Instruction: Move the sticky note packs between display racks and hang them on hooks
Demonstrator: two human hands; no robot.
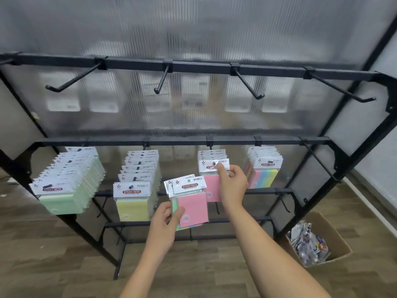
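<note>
**Pink pack comes off the third hook as a small stack waits in the other hand**

My right hand (233, 184) pinches the white header card of the front pink pack (212, 190) hanging on the third hook (214, 163) of the middle rail, thumb over the card's face, fingers curled behind. My left hand (166, 222) grips a fanned stack of packs (190, 203) by their lower corner, a pink one in front, green and multicoloured edges showing behind it; it hangs free of any hook, just left of and below the right hand. More packs remain on the rail: green packs (66, 186) at far left, yellow packs (135, 190) next, striped packs (264, 168) at right. The top rail's hooks (160, 82) stand bare. A cardboard box (322, 239) of wrapped goods sits on the floor at lower right.

I judge these packs light and slick in their film wrap, the pad stiff, the header thin and bendable. The card near its punched hole looks the best hold, keeping the hole open to the hook.
</note>
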